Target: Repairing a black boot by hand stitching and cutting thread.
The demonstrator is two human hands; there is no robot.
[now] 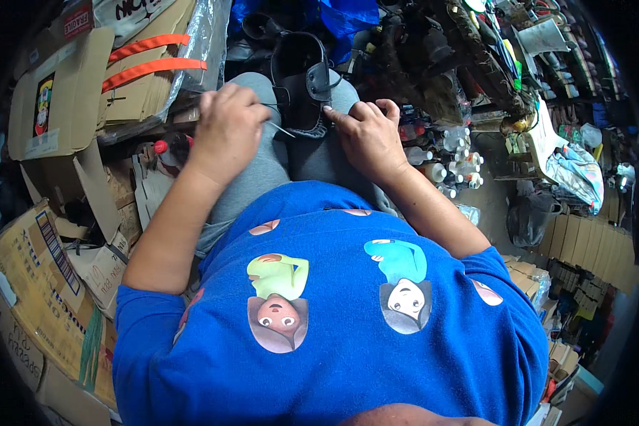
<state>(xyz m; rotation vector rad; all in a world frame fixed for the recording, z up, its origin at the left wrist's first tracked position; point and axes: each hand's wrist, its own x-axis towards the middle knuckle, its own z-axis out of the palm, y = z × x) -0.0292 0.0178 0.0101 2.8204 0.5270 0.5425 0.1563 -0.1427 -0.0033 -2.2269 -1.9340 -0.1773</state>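
Filling the left side, flattened cardboard boxes (57,106) lean in a stack, one crossed by orange tape; a black shoe (302,82) rests between the grey-clad knees, its upper facing the person; a cluster of small bottles (447,160) stands just right of the right knee; the right hand (369,138) presses curled fingers against the shoe's edge; the left hand (227,131) is closed, pinching a thin needle-like tool (280,128) pointed at the shoe.

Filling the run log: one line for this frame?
left hand: holds needle | right hand: pinches black shoe | shoe on lap
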